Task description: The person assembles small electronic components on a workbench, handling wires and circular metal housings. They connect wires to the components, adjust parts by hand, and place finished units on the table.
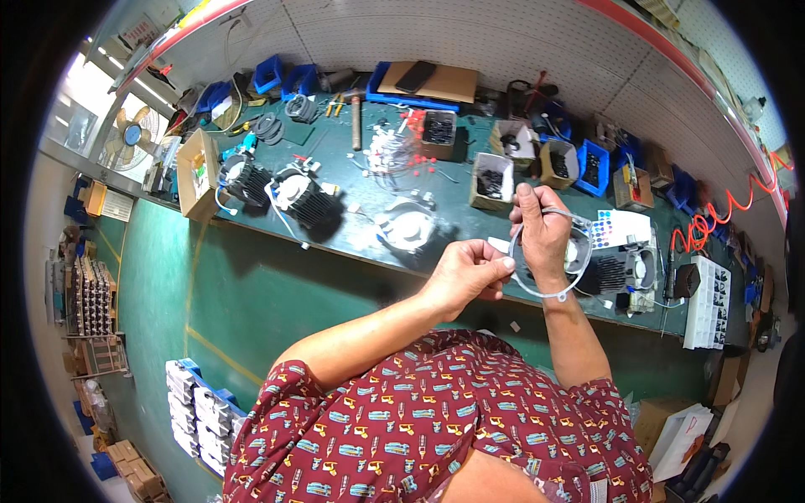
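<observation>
Above the front edge of the bench, both my hands work on a thin, translucent ring gasket with small tabs on its rim. My left hand pinches its left edge between thumb and fingers. My right hand is closed with the thumb raised, apparently gripping the upper left part of the ring. The ring's lower edge crosses in front of my right wrist. Just right of it, a black finned motor lies on the bench. To the left sits a blurred white round motor part.
Two more finned motors stand left on the green bench. Behind are a hammer, white connectors with red caps, and small boxes of black parts. A coiled red hose hangs at right beside a white compartment tray.
</observation>
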The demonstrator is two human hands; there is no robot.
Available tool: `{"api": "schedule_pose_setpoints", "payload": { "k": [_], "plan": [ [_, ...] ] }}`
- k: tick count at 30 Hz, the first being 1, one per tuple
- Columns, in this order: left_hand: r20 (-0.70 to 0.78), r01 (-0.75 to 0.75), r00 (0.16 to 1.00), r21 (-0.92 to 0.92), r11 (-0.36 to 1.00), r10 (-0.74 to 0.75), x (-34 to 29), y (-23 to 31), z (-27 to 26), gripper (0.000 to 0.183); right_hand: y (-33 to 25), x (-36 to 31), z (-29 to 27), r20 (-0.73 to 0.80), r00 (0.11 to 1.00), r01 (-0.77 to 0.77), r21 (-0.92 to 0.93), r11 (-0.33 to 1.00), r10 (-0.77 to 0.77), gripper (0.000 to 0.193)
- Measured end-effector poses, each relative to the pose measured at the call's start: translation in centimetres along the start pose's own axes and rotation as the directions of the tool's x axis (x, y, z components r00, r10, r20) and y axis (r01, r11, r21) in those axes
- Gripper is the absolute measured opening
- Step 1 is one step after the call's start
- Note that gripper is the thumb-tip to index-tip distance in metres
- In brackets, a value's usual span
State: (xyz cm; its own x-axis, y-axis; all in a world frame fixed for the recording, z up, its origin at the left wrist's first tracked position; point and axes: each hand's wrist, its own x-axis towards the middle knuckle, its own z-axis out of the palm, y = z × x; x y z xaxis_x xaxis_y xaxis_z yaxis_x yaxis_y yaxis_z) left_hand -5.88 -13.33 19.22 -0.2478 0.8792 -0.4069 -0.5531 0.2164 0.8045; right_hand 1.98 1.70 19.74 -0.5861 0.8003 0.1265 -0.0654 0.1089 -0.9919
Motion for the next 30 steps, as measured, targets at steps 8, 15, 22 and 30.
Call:
{"api": "schedule_pose_setpoints", "payload": {
  "k": [8, 15, 22, 30],
  "plan": [
    [0.099, -0.107, 0.991, 0.120, 0.987, 0.096, -3.1, 5.5, -9.8, 0.024, -3.3, -1.5, 9.4, 0.203, 0.978, -0.084, 0.157, 0.984, 0.051, 0.035],
    [0.109, -0.288, 0.957, 0.289, 0.913, 0.267, -4.0, 7.0, -13.0, 0.020, -5.8, -2.4, 12.3, 0.057, 0.998, -0.025, -0.115, 0.993, 0.032, 0.037],
    [0.064, -0.456, 0.872, 0.468, 0.757, 0.486, -4.6, 9.2, -14.7, 0.017, -6.2, -2.3, 13.1, 0.001, 0.968, 0.245, -0.212, 0.946, -0.250, 0.034],
    [-0.229, -0.497, 0.827, 0.131, 0.858, 0.513, 0.3, 14.5, -23.4, 0.014, 3.5, -2.6, 8.6, -0.249, 0.958, 0.017, 0.538, 0.843, 0.139, 0.014]
  ]
}}
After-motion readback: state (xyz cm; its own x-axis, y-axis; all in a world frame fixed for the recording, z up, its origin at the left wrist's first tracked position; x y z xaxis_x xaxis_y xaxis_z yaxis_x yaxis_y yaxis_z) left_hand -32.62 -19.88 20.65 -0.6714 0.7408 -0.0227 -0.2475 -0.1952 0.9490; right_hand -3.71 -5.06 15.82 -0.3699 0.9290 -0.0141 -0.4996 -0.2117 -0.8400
